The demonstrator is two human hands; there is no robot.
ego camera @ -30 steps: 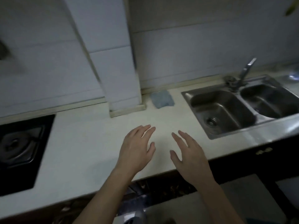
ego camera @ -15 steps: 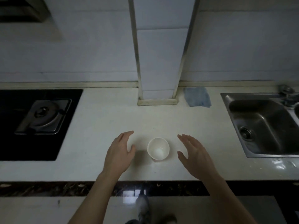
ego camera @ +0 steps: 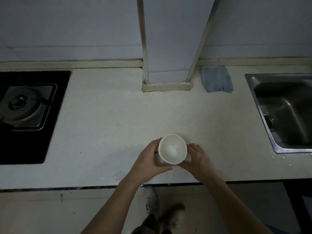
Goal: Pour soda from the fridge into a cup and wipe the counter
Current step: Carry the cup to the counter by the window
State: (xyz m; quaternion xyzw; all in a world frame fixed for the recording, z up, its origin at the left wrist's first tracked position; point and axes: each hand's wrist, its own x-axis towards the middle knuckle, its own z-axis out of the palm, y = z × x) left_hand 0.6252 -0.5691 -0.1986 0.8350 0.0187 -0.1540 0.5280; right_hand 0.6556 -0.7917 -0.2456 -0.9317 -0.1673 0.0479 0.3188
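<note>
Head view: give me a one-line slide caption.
Both hands, left hand and right hand, clasp an empty white cup on the counter; blue cloth lies by the sink.

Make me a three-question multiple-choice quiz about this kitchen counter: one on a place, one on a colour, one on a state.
1. Where does the cloth lie?
A. in the sink
B. on the counter by the wall
C. on the stove

2. What colour is the cloth?
A. blue
B. red
C. yellow

3. What is inside the cup?
A. soda
B. a spoon
C. nothing

Key: 1 B, it lies between the pillar and the sink; 2 A, plainly blue; 3 C, its white bottom shows bare, held between left hand and right hand.
</note>
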